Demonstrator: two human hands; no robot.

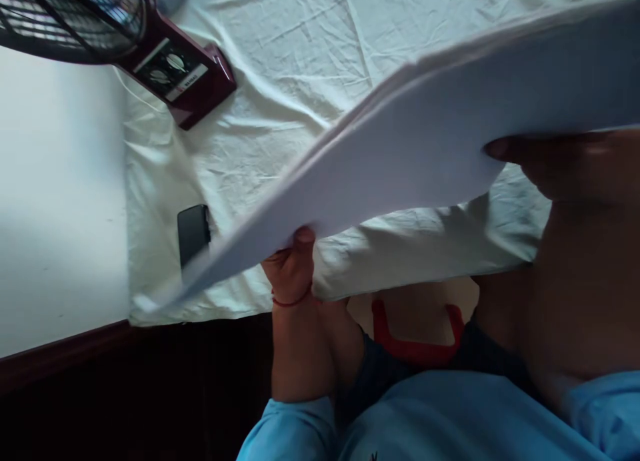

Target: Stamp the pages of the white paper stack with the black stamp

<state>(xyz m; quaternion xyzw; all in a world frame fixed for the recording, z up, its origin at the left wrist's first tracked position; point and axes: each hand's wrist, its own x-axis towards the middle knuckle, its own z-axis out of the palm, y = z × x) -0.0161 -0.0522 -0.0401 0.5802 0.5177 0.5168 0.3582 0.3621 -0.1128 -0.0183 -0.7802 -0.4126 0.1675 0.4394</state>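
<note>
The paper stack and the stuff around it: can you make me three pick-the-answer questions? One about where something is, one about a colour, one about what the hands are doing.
1. Where is the black phone?
A. on the white sheet
B. on the fan
C. in a hand

2. What colour is the fan base?
A. green
B. dark red
C. yellow

3. How is the paper stack held?
A. lying flat
B. lifted by both hands
C. rolled up

Answers: A, it lies on the sheet. B, its casing is maroon. B, the left hand and right hand grip its lower edge.

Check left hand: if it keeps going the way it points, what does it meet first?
The left hand points up and forward, gripping the white sheet stack. Past that, likely the white cloth; depth unclear.
</note>
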